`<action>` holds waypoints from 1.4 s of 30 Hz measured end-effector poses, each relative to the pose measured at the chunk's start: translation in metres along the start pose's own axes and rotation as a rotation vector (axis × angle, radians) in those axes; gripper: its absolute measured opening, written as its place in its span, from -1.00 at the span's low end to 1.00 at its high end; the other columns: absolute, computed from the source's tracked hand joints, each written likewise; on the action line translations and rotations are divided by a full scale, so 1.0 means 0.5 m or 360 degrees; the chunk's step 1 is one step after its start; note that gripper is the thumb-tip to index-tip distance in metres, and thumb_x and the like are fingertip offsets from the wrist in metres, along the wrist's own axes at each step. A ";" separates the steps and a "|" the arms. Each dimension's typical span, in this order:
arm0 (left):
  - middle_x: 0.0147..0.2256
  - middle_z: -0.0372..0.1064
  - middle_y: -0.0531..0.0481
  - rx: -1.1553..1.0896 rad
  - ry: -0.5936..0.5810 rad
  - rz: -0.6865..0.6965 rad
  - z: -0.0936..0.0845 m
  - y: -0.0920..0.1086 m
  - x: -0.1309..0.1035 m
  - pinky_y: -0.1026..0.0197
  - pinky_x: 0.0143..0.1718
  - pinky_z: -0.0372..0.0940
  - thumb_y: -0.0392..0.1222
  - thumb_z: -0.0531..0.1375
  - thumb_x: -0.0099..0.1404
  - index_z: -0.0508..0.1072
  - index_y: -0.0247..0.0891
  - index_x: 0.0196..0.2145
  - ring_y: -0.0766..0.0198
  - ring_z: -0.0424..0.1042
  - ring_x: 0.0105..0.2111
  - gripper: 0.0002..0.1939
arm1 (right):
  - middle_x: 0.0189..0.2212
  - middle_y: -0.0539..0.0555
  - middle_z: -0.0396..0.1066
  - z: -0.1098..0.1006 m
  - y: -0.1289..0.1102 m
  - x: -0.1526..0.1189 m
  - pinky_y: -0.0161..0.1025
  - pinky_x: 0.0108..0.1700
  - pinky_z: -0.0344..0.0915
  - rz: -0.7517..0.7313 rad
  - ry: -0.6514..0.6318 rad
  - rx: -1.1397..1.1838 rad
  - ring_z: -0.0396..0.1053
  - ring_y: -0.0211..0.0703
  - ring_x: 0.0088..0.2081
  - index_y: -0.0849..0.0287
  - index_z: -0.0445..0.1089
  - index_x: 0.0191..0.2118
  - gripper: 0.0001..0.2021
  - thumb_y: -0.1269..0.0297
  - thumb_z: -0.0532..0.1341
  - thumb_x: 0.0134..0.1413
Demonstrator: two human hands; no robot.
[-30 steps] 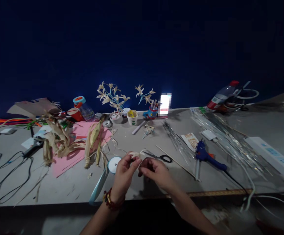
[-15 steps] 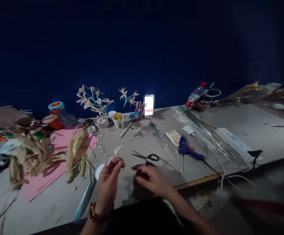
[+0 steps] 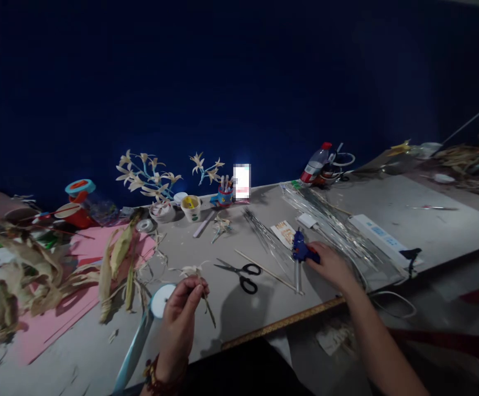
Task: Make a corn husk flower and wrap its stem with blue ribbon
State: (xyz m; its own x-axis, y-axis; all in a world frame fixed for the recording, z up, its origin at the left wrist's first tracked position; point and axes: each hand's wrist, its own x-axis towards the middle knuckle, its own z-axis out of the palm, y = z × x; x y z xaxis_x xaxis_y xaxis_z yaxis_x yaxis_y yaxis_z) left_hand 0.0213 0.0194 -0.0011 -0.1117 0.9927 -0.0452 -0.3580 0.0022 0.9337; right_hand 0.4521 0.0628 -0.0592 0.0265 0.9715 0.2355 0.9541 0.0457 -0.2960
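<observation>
Between thumb and fingers, my left hand (image 3: 185, 305) pinches a small pale husk flower (image 3: 192, 270) whose thin stem points down to the right. My right hand (image 3: 329, 267) is closed around the handle of a blue hot glue gun (image 3: 301, 248), which still rests on the table; some fingers are hidden behind the handle. Black-handled scissors (image 3: 241, 270) lie open between my two hands. A roll of light blue ribbon (image 3: 163, 300) sits beside my left wrist. Near the glue gun is a thin wooden stick (image 3: 264, 269).
Dried corn husks (image 3: 115, 264) lie on pink paper (image 3: 58, 313) at left. Finished flower sprays (image 3: 148, 176) stand at the back near a lit phone (image 3: 242, 181). Bundled wires (image 3: 330, 220), a power strip (image 3: 382, 239) and a bottle (image 3: 316, 165) occupy the right side.
My right hand has moved right, from near the flower to the glue gun, and closed on its handle. My left hand keeps the flower, now with its stem in plain view.
</observation>
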 end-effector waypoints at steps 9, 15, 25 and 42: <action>-0.34 0.40 0.00 0.0038 0.0015 -0.0003 -0.009 -0.002 -0.004 0.27 -0.18 0.27 -0.04 0.38 0.23 0.54 -0.23 -0.33 0.27 0.36 -0.29 -0.79 | 0.10 0.27 0.42 0.002 0.014 0.014 0.06 0.17 0.30 -0.0126 -0.0053 0.0096 0.39 0.18 0.11 0.14 0.47 -0.08 -0.66 0.17 0.19 0.02; -0.36 0.41 -0.01 0.0092 0.0006 0.0005 -0.004 -0.003 -0.004 0.29 -0.21 0.27 -0.03 0.38 0.22 0.54 -0.25 -0.34 0.27 0.35 -0.30 -0.77 | 0.05 0.24 0.50 0.004 0.036 0.024 0.07 0.13 0.32 -0.0134 -0.0133 0.0167 0.45 0.19 0.05 0.11 0.47 -0.08 -0.65 0.13 0.23 -0.02; -0.37 0.41 -0.02 0.0163 0.0065 0.0011 0.001 0.005 -0.005 0.28 -0.23 0.29 0.01 0.39 0.19 0.53 -0.24 -0.36 0.24 0.36 -0.31 -0.74 | -0.02 0.25 0.55 -0.008 0.063 0.035 0.01 0.03 0.41 -0.0113 -0.0245 0.0300 0.52 0.17 -0.03 0.16 0.44 0.03 -0.57 0.08 0.18 0.09; -0.38 0.43 -0.01 0.0097 -0.0287 -0.0092 0.072 -0.002 0.024 0.25 -0.22 0.31 -0.04 0.37 0.22 0.53 -0.25 -0.34 0.24 0.38 -0.32 -0.78 | -0.19 0.21 0.61 -0.056 0.062 0.058 -0.04 -0.10 0.46 -0.0032 -0.0142 0.0253 0.56 0.16 -0.16 0.11 0.55 -0.16 -0.64 0.04 0.18 0.01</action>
State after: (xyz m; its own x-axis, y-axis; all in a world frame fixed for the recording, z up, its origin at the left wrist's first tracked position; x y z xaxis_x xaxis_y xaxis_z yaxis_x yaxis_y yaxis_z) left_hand 0.0535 0.0356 0.0103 0.0774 0.9962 -0.0401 -0.3014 0.0617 0.9515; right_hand 0.4910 0.0860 -0.0356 -0.0256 0.9864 0.1623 0.8947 0.0950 -0.4364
